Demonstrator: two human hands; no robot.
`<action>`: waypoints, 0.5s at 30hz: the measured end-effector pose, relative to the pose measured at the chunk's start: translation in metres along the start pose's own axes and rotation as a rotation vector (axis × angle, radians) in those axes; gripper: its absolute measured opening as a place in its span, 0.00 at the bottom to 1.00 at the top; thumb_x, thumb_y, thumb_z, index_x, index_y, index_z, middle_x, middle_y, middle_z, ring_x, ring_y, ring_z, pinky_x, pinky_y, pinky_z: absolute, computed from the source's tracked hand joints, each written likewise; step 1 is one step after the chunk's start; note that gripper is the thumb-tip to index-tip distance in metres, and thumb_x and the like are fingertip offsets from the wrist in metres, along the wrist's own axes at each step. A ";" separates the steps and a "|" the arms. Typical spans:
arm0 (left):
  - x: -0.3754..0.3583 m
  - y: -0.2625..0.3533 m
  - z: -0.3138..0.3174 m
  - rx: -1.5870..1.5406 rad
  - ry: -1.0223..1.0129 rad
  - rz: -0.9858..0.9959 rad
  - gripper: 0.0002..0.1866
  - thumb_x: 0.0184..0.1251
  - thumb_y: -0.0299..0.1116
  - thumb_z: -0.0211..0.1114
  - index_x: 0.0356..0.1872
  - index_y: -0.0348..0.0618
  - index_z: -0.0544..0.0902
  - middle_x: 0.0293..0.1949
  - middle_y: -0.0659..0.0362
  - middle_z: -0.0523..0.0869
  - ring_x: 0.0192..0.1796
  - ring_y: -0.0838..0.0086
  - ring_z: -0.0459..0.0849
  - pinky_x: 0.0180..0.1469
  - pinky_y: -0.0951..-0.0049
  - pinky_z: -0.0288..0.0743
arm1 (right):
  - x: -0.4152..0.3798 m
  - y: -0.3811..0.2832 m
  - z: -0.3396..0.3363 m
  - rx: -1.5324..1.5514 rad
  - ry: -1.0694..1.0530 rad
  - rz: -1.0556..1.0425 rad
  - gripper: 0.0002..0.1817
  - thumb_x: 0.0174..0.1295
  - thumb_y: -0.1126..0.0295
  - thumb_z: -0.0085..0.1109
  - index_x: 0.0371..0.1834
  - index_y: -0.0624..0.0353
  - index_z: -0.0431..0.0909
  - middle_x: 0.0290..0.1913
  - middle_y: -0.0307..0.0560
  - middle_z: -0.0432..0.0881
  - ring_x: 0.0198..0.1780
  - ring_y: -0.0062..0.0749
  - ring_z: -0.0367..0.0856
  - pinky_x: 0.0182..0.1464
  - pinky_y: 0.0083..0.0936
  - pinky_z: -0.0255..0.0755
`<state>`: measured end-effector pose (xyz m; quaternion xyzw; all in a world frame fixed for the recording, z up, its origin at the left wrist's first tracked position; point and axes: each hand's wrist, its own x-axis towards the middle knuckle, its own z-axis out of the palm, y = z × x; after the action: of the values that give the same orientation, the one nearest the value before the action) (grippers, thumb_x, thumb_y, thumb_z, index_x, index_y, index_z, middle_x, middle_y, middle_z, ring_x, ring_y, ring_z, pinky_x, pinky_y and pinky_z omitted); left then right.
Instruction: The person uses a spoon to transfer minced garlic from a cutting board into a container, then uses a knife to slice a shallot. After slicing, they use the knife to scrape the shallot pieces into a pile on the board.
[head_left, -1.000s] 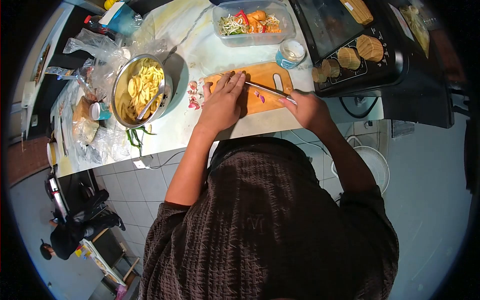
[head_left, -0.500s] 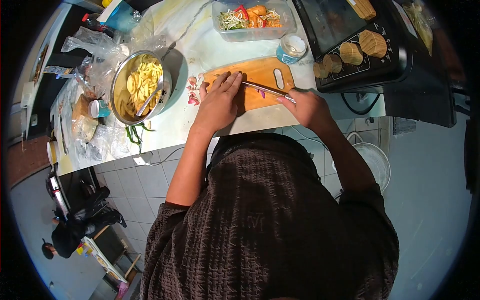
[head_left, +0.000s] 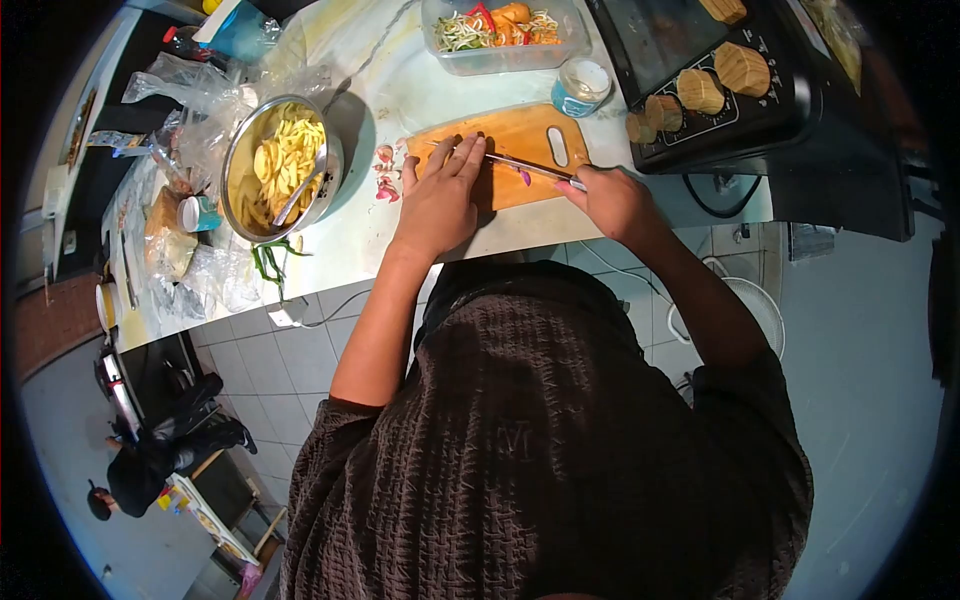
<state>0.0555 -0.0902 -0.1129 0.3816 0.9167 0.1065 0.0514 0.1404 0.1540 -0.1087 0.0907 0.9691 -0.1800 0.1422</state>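
Observation:
My right hand [head_left: 612, 203] is closed around the handle of a knife [head_left: 530, 166], whose blade runs left across a wooden cutting board [head_left: 530, 130]. My left hand [head_left: 445, 195] lies with fingers stretched out over the far end of the blade. Whatever is under that palm is hidden. A small purple piece, possibly shallot [head_left: 525, 178], sits on the board just below the blade. Beside the board's left end are several reddish cloves [head_left: 386, 188] and peelings.
A steel pot [head_left: 232, 190] of yellow strips with a spoon [head_left: 300, 190] stands left, near green chillies [head_left: 268, 262]. Behind the board are a plastic container [head_left: 480, 62] of vegetables and a jar [head_left: 580, 90]. A black oven [head_left: 720, 140] bounds the right. A person [head_left: 140, 470] is in the background.
Both hands and the knife stay in nearly the same pose on the board. The right hand and knife handle shift very slightly, and the camera view moves a little.

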 end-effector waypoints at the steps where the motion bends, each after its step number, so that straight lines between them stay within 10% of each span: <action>1: 0.002 0.000 0.002 0.000 0.004 0.006 0.45 0.50 0.23 0.61 0.76 0.49 0.63 0.75 0.61 0.68 0.77 0.64 0.62 0.71 0.39 0.54 | 0.002 0.004 0.001 -0.015 0.002 -0.010 0.25 0.70 0.45 0.55 0.40 0.60 0.81 0.32 0.59 0.85 0.40 0.58 0.85 0.46 0.48 0.77; 15: -0.005 0.004 0.003 -0.047 -0.001 0.022 0.44 0.51 0.23 0.63 0.76 0.50 0.65 0.75 0.62 0.68 0.77 0.65 0.63 0.70 0.36 0.53 | -0.023 0.006 0.008 0.086 0.129 -0.107 0.22 0.69 0.49 0.58 0.37 0.60 0.79 0.28 0.60 0.83 0.35 0.59 0.83 0.40 0.48 0.76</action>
<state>0.0624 -0.0901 -0.1148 0.3905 0.9097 0.1282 0.0595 0.1651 0.1541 -0.1110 0.0562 0.9711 -0.2224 0.0656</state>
